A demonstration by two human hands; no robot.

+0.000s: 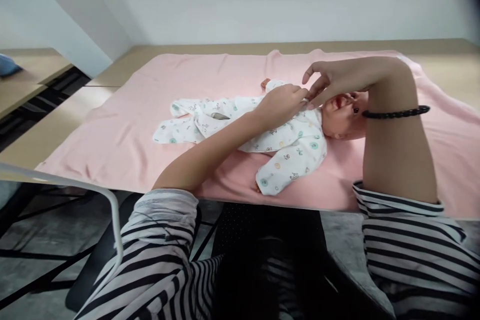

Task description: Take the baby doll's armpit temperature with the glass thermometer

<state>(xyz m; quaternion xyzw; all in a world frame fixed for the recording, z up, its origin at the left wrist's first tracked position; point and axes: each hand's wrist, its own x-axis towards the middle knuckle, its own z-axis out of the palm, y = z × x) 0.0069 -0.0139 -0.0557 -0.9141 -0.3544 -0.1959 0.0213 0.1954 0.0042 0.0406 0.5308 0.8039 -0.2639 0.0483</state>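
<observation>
A baby doll (343,116) lies on its back on a pink blanket (131,110), head toward the right. It wears a white printed baby outfit (296,150) with long sleeves and legs; one sleeve stretches toward me, the other away. Over the doll's chest, my left hand (283,104) has its fingers closed on the front of the outfit. From the head side, my right hand (332,82) bends down to the same spot, thumb and fingertips closing on the fabric near the neckline. Both sets of fingertips nearly meet, and they partly hide what they pinch. My right forearm covers part of the doll's head.
The blanket is spread over a wooden table (108,67) that stands against a white wall (262,0). A white curved bar (114,210) rises at the lower left, near a dark chair (90,265). Another table (30,67) stands at the far left with a blue item (7,65).
</observation>
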